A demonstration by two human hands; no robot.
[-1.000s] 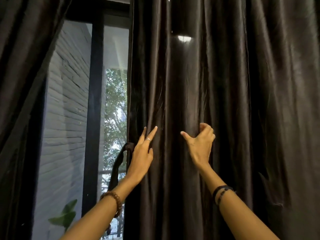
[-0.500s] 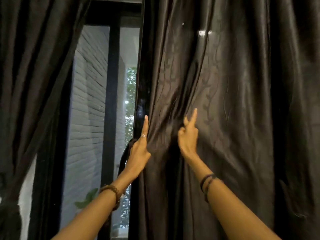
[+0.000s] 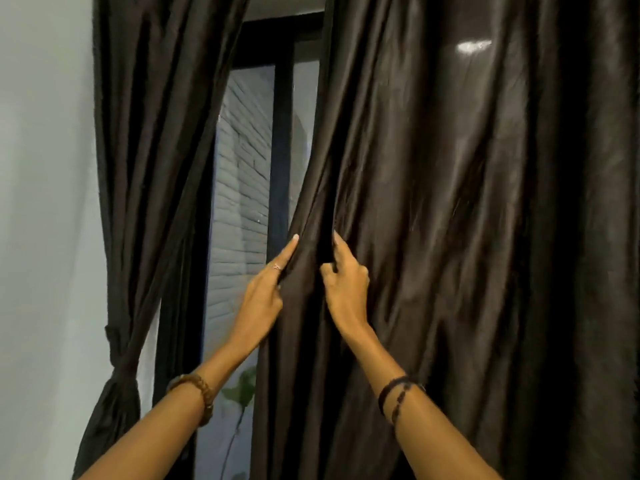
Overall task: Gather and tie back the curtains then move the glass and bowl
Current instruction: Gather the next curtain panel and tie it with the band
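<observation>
Currently, the right curtain (image 3: pixel 450 237) is gathered along its left edge between both hands. A fold at that edge is gripped by the left hand (image 3: pixel 263 299), forefinger stretched up along the cloth. Just beside it, a bunched pleat is pinched by the curled fingers of the right hand (image 3: pixel 346 285). The left curtain (image 3: pixel 152 168) is seen already tied back by a band (image 3: pixel 116 344) against the wall (image 3: pixel 45 202). Between the curtains the window frame (image 3: pixel 282 150) is shown.
</observation>
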